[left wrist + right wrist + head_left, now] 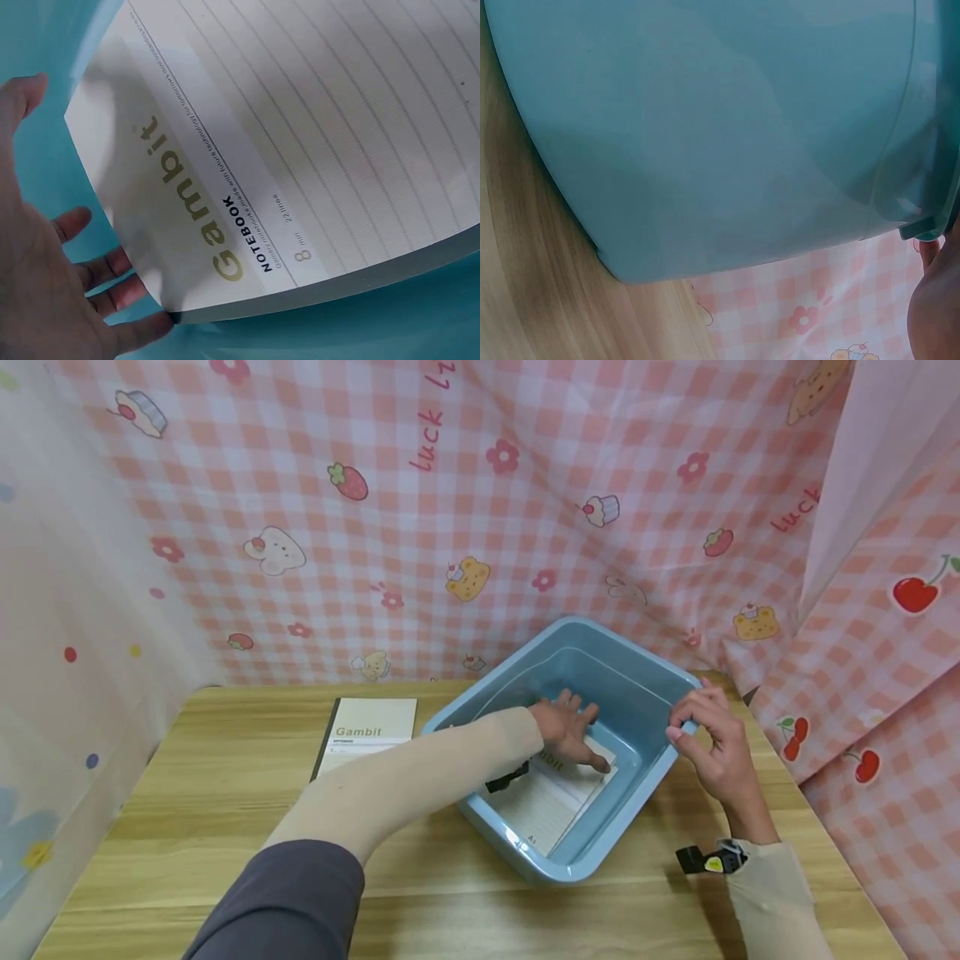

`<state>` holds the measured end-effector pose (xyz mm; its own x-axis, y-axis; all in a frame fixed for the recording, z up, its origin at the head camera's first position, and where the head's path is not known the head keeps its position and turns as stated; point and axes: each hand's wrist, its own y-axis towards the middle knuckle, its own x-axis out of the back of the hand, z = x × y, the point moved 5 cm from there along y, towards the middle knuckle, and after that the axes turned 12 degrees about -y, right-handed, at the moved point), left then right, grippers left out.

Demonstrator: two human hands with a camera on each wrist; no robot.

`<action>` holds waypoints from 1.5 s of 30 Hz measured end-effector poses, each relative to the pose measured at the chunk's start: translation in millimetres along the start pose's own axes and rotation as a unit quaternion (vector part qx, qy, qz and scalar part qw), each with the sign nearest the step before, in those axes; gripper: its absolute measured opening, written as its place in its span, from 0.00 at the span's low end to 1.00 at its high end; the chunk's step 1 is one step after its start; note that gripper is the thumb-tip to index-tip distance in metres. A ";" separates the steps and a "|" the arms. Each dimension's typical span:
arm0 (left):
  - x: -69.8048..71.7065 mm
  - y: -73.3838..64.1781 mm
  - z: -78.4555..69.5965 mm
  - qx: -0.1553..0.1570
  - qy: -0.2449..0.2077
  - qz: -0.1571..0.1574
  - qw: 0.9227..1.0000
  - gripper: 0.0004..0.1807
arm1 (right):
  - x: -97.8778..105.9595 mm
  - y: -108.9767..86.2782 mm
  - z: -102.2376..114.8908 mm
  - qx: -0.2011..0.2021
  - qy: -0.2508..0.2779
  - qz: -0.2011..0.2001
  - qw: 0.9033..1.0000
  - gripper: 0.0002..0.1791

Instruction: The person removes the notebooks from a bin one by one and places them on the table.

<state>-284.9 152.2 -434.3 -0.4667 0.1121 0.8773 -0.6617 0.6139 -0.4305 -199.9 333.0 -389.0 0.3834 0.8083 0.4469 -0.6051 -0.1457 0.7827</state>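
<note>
A blue plastic basin (630,810) stands turned at an angle on the wooden table. Lying flat on its floor is a cream Gambit notebook (536,802), with another edge showing beneath it in the head view. My left hand (568,731) reaches down into the basin with its fingers spread. In the left wrist view, these fingertips (154,328) are right at the notebook's top edge, by the dark spine corner. My right hand (716,743) grips the basin's rim at the right corner, thumb on the near side. The right wrist view mostly shows the basin's outer wall (705,150).
Left of the basin, a second Gambit notebook (378,718) lies on the table (187,793), partly covered by my left forearm. Pink checked cloth (420,527) hangs directly behind the table's back edge and along the right side.
</note>
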 end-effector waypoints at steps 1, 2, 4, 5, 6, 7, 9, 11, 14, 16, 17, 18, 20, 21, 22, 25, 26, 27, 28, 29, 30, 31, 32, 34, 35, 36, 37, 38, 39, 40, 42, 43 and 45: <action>0.8 0.0 -0.2 0.001 0.001 -0.001 1.000 0.50 | -0.2 0.2 -0.1 -0.002 0.000 0.001 1.000 0.08; 1.5 0.0 -0.4 0.002 0.004 -0.001 1.000 0.52 | -0.4 0.3 -0.3 -0.004 0.000 0.002 1.000 0.08; 2.2 -0.4 -0.6 0.005 0.005 0.001 1.000 0.56 | -0.7 0.4 -0.5 -0.009 -0.001 0.004 1.000 0.08; 2.5 -1.2 -0.9 0.006 0.006 0.003 1.000 0.57 | -0.9 0.3 -0.7 -0.012 -0.001 0.005 1.000 0.08; 2.5 -1.7 -1.0 0.007 0.004 0.005 1.000 0.58 | -1.1 0.3 -0.9 -0.015 -0.002 0.006 1.000 0.08; 2.7 -2.6 -1.4 0.008 0.002 0.005 1.000 0.59 | -1.3 0.2 -1.1 -0.018 -0.002 0.006 1.000 0.08; 3.3 -5.2 -2.3 0.010 -0.005 0.001 1.000 0.61 | -1.5 -0.2 -1.6 -0.023 -0.004 0.006 1.000 0.08; 4.2 -8.6 -4.0 0.010 -0.010 -0.007 1.000 0.63 | -1.7 -0.5 -2.3 -0.027 -0.004 0.006 1.000 0.08; 4.7 -12.5 -5.8 0.014 -0.019 -0.013 1.000 0.66 | -1.5 -0.8 -2.5 -0.029 -0.004 0.005 1.000 0.08; 3.9 -13.0 -6.5 0.014 -0.025 -0.010 1.000 0.65 | -1.3 -0.7 -2.4 -0.029 -0.003 0.005 1.000 0.08; 3.3 -12.7 -6.9 0.011 -0.027 -0.007 1.000 0.63 | -1.3 -0.6 -2.2 -0.028 -0.003 0.005 1.000 0.08; 2.7 -11.9 -7.1 0.010 -0.028 -0.005 1.000 0.62 | -1.3 -0.4 -1.9 -0.028 -0.003 0.005 1.000 0.08; 1.6 -9.9 -7.6 0.004 -0.023 0.000 1.000 0.59 | -1.5 -0.2 -1.3 -0.028 -0.003 0.006 1.000 0.08; 0.9 -8.5 -7.8 0.000 -0.018 0.004 1.000 0.58 | -1.6 -0.2 -1.0 -0.028 -0.002 0.006 1.000 0.08; 0.8 -7.9 -8.1 -0.002 -0.013 0.006 1.000 0.57 | -1.7 -0.2 -0.7 -0.028 -0.002 0.007 1.000 0.08; 0.7 -5.5 -8.1 -0.004 0.005 0.010 1.000 0.56 | -1.6 -0.2 -0.5 -0.027 -0.001 0.006 1.000 0.08; 0.9 -5.0 -8.1 -0.004 0.006 0.011 1.000 0.55 | -1.4 -0.3 -0.6 -0.028 -0.001 0.007 1.000 0.08; 1.2 -4.5 -8.1 -0.005 0.008 0.010 1.000 0.54 | -1.2 -0.3 -0.7 -0.028 -0.001 0.006 1.000 0.08; 1.5 -4.3 -8.3 -0.006 0.009 0.008 1.000 0.54 | -1.0 -0.4 -0.8 -0.028 -0.002 0.006 1.000 0.08; 1.4 -3.7 -8.6 -0.009 0.010 0.007 1.000 0.53 | -0.8 -0.4 -0.9 -0.028 -0.002 0.006 1.000 0.08; 1.5 -3.4 -8.9 -0.010 0.008 0.003 1.000 0.53 | -0.6 -0.5 -1.0 -0.028 -0.002 0.006 1.000 0.08; 1.4 -3.2 -9.2 -0.012 0.007 0.000 1.000 0.53 | -0.4 -0.7 -1.1 -0.028 -0.002 0.006 1.000 0.08; 1.2 -3.0 -9.4 -0.013 0.004 -0.003 1.000 0.54 | -0.3 -0.8 -1.3 -0.030 -0.002 0.007 1.000 0.08; 0.4 -3.1 -10.0 -0.015 0.001 -0.010 1.000 0.55 | -0.1 -1.0 -1.2 -0.029 -0.001 0.007 1.000 0.08; -0.1 -3.0 -10.0 -0.016 0.000 -0.014 1.000 0.55 | -0.1 -1.1 -1.1 -0.028 0.000 0.007 1.000 0.08; -0.5 -2.9 -10.0 -0.016 0.001 -0.018 1.000 0.55 | 0.0 -1.1 -0.9 -0.028 0.000 0.008 1.000 0.08; -0.9 -2.7 -10.0 -0.018 0.003 -0.022 1.000 0.54 | 0.0 -1.1 -0.9 -0.028 0.000 0.008 1.000 0.08; -1.0 -2.1 -10.0 -0.022 0.007 -0.028 0.999 0.53 | 0.0 -1.1 -0.7 -0.026 0.000 0.007 1.000 0.08; -0.8 -1.3 -10.0 -0.025 0.010 -0.036 0.999 0.51 | -0.1 -1.0 -0.5 -0.024 -0.001 0.007 1.000 0.08; -0.4 0.1 -9.9 -0.029 0.013 -0.043 0.999 0.50 | -0.3 -0.9 -0.4 -0.024 -0.001 0.008 1.000 0.08; 1.3 2.8 -9.7 -0.037 0.019 -0.060 0.997 0.47 | -0.9 -1.0 -0.7 -0.026 -0.003 0.009 1.000 0.09; 2.4 4.1 -10.0 -0.042 0.022 -0.069 0.996 0.46 | -1.2 -1.2 -0.9 -0.028 -0.005 0.010 1.000 0.09; 4.5 6.1 -10.5 -0.049 0.024 -0.083 0.995 0.44 | -1.6 -1.6 -1.4 -0.032 -0.006 0.011 0.999 0.09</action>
<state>-284.9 164.7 -430.7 -0.3259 0.0377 0.9446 -0.6659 0.7002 -0.2577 -200.6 332.8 -391.5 0.3778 0.7979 0.4697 -0.6565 -0.1268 0.7436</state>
